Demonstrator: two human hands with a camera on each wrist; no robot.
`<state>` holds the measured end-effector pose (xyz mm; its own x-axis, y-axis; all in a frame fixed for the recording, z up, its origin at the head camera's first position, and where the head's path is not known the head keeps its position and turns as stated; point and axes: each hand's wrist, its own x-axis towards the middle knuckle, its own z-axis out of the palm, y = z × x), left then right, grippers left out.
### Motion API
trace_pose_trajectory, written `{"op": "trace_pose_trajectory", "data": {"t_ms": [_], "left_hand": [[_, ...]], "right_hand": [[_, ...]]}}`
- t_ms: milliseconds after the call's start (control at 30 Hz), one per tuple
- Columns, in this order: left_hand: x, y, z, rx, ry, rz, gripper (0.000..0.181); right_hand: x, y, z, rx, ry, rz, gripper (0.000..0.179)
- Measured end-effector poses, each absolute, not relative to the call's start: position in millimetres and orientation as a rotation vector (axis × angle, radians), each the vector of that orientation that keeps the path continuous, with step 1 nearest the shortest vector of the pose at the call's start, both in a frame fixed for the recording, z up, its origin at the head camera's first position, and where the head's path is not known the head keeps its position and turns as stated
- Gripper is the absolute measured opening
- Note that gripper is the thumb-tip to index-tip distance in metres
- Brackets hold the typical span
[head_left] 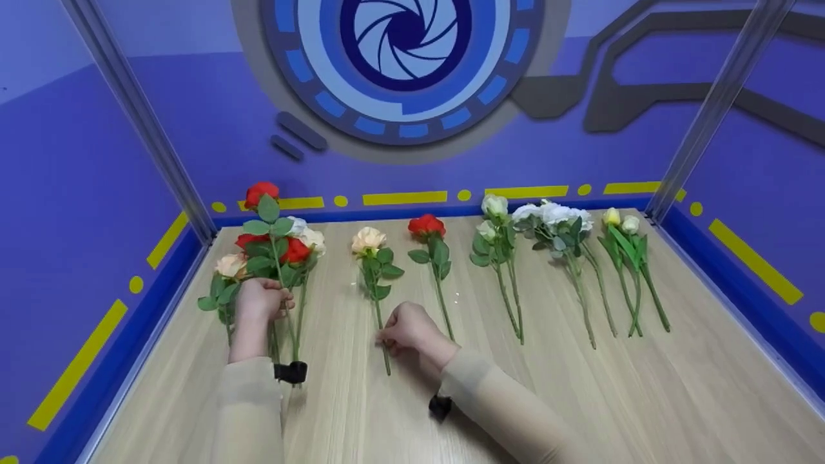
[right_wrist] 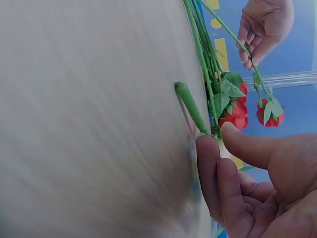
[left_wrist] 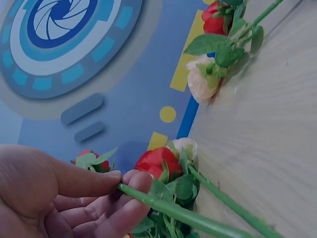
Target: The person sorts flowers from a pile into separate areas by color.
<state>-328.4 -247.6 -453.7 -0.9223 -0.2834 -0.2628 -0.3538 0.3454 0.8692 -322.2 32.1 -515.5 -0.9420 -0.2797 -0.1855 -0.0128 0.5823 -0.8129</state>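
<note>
My left hand (head_left: 259, 301) pinches the green stem of a red rose (head_left: 262, 193) between thumb and fingers. This rose stands above a group of flowers at the left, with red roses (head_left: 295, 250), a peach rose (head_left: 231, 265) and white blooms (head_left: 313, 241). In the left wrist view the held stem (left_wrist: 178, 212) runs from the fingertips toward the lower right. Farther right, my right hand (head_left: 412, 327) pinches the lower stem of another peach rose (head_left: 368, 240) lying on the table. Its cut stem end (right_wrist: 183, 91) sticks out past the fingertips in the right wrist view.
A single red rose (head_left: 427, 227) lies right of the peach one. Further right lie pale green roses (head_left: 495, 206), white flowers (head_left: 562, 216) and tulips (head_left: 630, 224) on the wooden table (head_left: 580, 399). Blue-purple panels (head_left: 193, 109) enclose the back and sides.
</note>
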Motion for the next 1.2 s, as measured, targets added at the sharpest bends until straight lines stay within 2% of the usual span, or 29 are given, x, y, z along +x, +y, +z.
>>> {"op": "trace_pose_trajectory", "data": {"t_ms": [267, 533, 700, 867, 1200], "left_hand": [[-331, -225, -451, -0.500, 2.494, 1.810, 0.041], [-336, -187, -455, -0.407, 2.378, 1.987, 0.039], [-334, -159, -459, -0.336, 2.346, 2.042, 0.036], [-332, -137, -462, -0.267, 2.357, 2.058, 0.030], [-325, -124, -463, -0.124, 2.428, 2.011, 0.031]], "right_hand": [[-322, 29, -506, -0.292, 2.572, -1.304, 0.019], [-317, 24, -501, -0.440, 2.458, -1.544, 0.010], [-316, 22, -499, -0.472, 2.349, -1.683, 0.016], [-314, 26, -499, -0.508, 2.388, -1.698, 0.012], [-308, 47, -497, -0.526, 2.418, -1.665, 0.009]]}}
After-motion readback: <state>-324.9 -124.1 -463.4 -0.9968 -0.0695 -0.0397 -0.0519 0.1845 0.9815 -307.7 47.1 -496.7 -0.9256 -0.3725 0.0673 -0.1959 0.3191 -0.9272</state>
